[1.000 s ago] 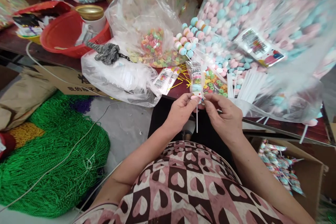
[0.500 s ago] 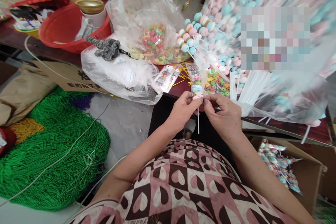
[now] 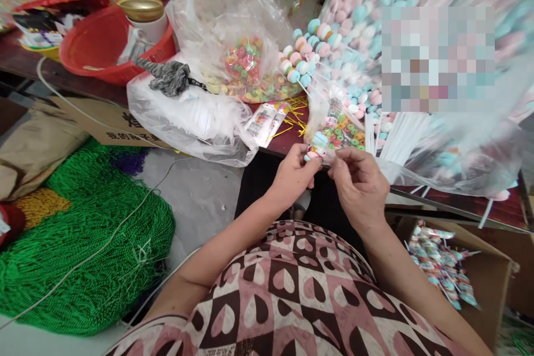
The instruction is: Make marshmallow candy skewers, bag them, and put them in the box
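A marshmallow candy stick [image 3: 319,144] in a clear printed wrapper tilts to the right over the table's front edge. My left hand [image 3: 292,172] is closed around its lower end, thumb on top. To its right, my right hand [image 3: 361,181] has thumb and fingers pinched together at the lower edge of the wrapper. The stick's lower end is hidden by my left hand. Just beyond the wrapper lie colourful ring candies [image 3: 344,130] in clear plastic.
Beyond are filled marshmallow skewers [image 3: 308,50], a big marshmallow bag [image 3: 359,11], white sticks [image 3: 403,136] and gold twist ties [image 3: 295,114]. Flat wrappers [image 3: 267,122] lie left. A red basket [image 3: 83,55] stands far left. Below right, a carton [image 3: 488,267] holds wrapped candy sticks.
The wrapped candy stick has tipped to the right, and its white lower end has gone out of sight. My right hand has shifted slightly right, away from my left.
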`<state>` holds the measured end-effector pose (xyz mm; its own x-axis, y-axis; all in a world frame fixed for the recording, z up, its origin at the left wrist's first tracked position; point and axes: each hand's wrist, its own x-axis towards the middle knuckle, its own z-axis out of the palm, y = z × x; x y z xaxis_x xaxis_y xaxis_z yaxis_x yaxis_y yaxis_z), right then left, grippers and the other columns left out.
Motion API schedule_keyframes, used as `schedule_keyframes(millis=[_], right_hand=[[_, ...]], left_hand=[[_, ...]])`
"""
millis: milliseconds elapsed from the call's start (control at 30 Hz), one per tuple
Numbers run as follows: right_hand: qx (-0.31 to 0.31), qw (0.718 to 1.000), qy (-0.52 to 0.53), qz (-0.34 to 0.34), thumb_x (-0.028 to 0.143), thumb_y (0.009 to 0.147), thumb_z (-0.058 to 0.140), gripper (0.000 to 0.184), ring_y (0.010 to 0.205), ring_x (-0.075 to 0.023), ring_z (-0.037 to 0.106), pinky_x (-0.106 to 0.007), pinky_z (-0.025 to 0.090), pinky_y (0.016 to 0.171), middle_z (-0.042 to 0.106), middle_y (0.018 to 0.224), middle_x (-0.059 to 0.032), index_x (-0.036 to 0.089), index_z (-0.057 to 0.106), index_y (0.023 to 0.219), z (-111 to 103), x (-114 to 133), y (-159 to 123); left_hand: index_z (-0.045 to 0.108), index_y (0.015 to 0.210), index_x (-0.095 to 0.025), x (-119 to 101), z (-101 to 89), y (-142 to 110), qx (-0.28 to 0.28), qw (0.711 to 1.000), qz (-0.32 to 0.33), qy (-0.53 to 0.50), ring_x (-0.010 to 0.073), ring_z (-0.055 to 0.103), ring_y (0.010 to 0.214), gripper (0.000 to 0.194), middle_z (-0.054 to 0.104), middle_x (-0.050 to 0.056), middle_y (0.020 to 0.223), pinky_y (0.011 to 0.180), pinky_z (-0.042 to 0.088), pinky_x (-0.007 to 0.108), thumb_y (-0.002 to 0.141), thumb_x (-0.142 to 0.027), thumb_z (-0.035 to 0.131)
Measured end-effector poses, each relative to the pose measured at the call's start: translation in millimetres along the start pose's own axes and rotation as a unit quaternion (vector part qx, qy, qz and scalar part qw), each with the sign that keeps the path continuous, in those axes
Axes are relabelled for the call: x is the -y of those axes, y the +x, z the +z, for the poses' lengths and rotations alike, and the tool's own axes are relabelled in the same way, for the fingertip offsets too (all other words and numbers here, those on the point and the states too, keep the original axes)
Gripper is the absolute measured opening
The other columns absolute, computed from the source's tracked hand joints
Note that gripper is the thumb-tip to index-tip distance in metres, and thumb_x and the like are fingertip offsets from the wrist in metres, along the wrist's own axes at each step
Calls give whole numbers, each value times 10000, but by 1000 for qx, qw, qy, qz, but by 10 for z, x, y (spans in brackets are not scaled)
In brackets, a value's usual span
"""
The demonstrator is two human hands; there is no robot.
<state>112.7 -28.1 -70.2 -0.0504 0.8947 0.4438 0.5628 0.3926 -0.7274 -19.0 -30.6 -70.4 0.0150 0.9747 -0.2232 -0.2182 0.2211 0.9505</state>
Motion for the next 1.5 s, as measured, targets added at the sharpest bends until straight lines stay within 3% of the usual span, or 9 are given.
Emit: schedule_keyframes(millis=[133, 267, 433, 633, 1067, 1267, 1500], right_hand=[[20, 999, -36, -22, 312, 897, 605, 158, 697, -176, 634, -326, 524, 664, 694, 828, -39, 207, 690, 978, -23, 3, 99], [28, 999, -37, -2, 291, 899, 590, 156, 690, -177, 654, -321, 524, 666, 712, 783, -32, 201, 717, 886, -34, 17, 122], [45, 998, 16, 52, 302, 879, 612, 184, 716, -183, 683, -331, 551, 682, 746, 854, -41, 198, 739, 961, -53, 15, 96], [51, 997, 16, 57, 308, 864, 617, 194, 774, -210, 720, -369, 571, 751, 779, 901, -51, 205, 757, 951, -48, -35, 79], [54, 987, -143, -40, 254, 842, 544, 192, 597, -170, 629, -288, 463, 588, 725, 714, -42, 186, 715, 789, -31, -17, 179], [25, 975, -198, -94, 220, 803, 553, 115, 593, -170, 587, -292, 425, 578, 658, 650, -25, 215, 643, 731, 36, -76, 133], [28, 962, -232, -143, 193, 800, 544, 122, 578, -177, 576, -302, 427, 566, 616, 601, -20, 229, 608, 703, 96, -204, 23]], left_hand=[[499, 990, -217, 25, -3, -16, -3, 1000, 11, 19, 24, 469, 429, 241, 578, -80, 714, 451, 352, 178, 834, -350, 626], [494, 987, -214, -40, 3, -49, 28, 998, -27, -57, 34, 448, 412, 244, 534, -88, 647, 380, 253, 174, 839, -363, 618], [490, 946, -213, -44, 3, -39, 35, 992, -33, -115, 29, 449, 399, 248, 525, -90, 656, 347, 191, 173, 825, -370, 638], [487, 924, -205, 2, 8, -23, 14, 993, -20, -114, 13, 424, 387, 267, 556, -86, 672, 352, 193, 165, 805, -358, 671], [488, 929, -207, 23, 12, -56, 1, 996, -4, -85, 11, 423, 389, 276, 562, -91, 694, 373, 237, 175, 804, -368, 674], [497, 908, -209, 96, 9, -24, -41, 999, 11, -23, 22, 404, 410, 222, 553, -96, 666, 410, 274, 183, 799, -314, 659], [526, 893, -205, 198, 40, 27, -72, 997, -26, -23, 30, 427, 461, 174, 544, -87, 646, 460, 289, 181, 785, -263, 649]])
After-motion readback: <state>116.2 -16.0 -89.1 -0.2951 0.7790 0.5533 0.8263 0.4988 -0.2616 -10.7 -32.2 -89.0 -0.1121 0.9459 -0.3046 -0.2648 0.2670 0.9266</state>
